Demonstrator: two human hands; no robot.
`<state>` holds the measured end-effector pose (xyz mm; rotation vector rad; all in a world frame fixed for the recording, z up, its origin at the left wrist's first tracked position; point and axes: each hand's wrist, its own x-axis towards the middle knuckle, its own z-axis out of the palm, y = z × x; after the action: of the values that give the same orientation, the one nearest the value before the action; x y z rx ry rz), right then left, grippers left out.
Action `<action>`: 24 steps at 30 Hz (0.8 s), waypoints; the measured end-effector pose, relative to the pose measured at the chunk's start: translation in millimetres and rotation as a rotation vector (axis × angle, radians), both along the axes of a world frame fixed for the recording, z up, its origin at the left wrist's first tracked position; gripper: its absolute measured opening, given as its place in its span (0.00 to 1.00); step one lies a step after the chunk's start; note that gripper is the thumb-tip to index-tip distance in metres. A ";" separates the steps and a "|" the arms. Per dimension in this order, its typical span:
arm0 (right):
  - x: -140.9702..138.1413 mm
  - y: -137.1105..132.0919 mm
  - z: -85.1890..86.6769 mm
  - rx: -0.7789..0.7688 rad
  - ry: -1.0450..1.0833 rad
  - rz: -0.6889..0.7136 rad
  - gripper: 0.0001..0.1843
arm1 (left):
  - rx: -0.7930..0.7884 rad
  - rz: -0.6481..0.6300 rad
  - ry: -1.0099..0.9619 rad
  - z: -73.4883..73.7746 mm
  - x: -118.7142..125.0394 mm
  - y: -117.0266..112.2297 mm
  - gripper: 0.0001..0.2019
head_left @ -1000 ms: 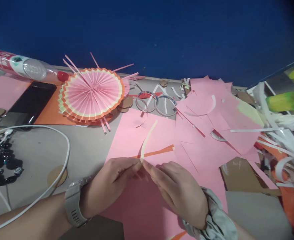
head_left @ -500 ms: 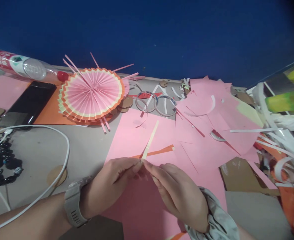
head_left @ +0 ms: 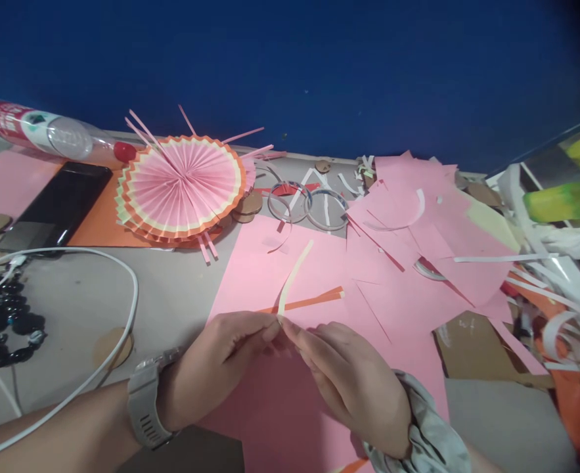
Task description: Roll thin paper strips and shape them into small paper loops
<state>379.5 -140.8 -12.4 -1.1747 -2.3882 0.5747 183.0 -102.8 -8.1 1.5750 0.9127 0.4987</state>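
A narrow pale yellow paper strip point(head_left: 293, 274) rises from between my fingertips, its upper part curving to the right. My left hand point(head_left: 235, 348) pinches the strip's lower end with thumb and forefinger. Fingertips of my right hand point(head_left: 346, 378) meet the left ones there and pinch the same end, which they hide. Beneath both hands lie pink paper sheets point(head_left: 290, 407). Just beyond the fingers, orange paper strips point(head_left: 314, 300) rest on the pink paper. A pleated paper rosette point(head_left: 184, 187) in pink, yellow and orange stands farther back on the left.
At left are a plastic bottle point(head_left: 67, 135), a black phone point(head_left: 58, 203), a white cable point(head_left: 134, 289) and black beads point(head_left: 11, 322). Tape rolls point(head_left: 328, 226) lie at the back centre. Pink paper scraps point(head_left: 398, 210) and cardboard point(head_left: 477, 348) cover the right. A blue partition point(head_left: 290, 72) rises behind.
The yellow strip was nearly straight and now bends in a curve. Both hands keep almost the same place, with their fingertips pressed slightly closer together.
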 end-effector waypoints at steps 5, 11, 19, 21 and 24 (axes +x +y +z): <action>0.4 1.8 0.1 0.025 -0.031 0.029 0.27 | -0.002 0.000 -0.010 -0.5 -0.9 1.2 0.12; 2.1 1.9 -0.8 0.056 -0.085 0.052 0.27 | -0.047 -0.006 -0.025 -0.3 -1.9 1.5 0.12; -2.3 -1.2 -7.1 0.080 -0.116 0.060 0.31 | -0.087 0.075 -0.070 0.0 -0.8 -1.2 0.13; -4.5 -1.6 -7.8 0.044 -0.079 0.079 0.32 | -0.094 0.083 -0.099 0.5 -1.3 -2.4 0.14; -6.4 -0.8 -2.5 -0.109 0.050 0.084 0.31 | -0.100 0.080 -0.103 1.6 -2.1 -3.6 0.15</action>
<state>373.1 -141.6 -14.8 -1.0946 -2.3999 0.7613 180.9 -106.5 -6.6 1.4141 0.9109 0.5766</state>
